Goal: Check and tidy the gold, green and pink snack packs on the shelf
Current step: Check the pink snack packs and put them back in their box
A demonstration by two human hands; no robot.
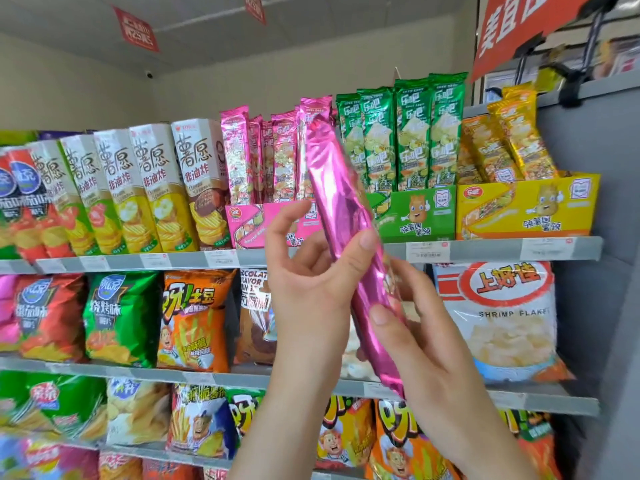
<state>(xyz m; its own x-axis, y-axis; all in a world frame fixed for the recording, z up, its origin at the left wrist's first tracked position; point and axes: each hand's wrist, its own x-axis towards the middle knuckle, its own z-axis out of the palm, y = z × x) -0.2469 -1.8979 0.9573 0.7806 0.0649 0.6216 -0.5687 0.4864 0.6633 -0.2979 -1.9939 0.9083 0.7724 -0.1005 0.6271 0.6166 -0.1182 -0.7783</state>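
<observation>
A self-service snack shop is shown. Grey metal shelves are stacked in tiers and crammed with bags of crisps, and price labels are fixed along their front edges. Snack packs are stood upright in printed display cartons at 2 o'clock. Red promotional signs are hung from the ceiling at 11 o'clock, with a security camera mounted below them.
</observation>
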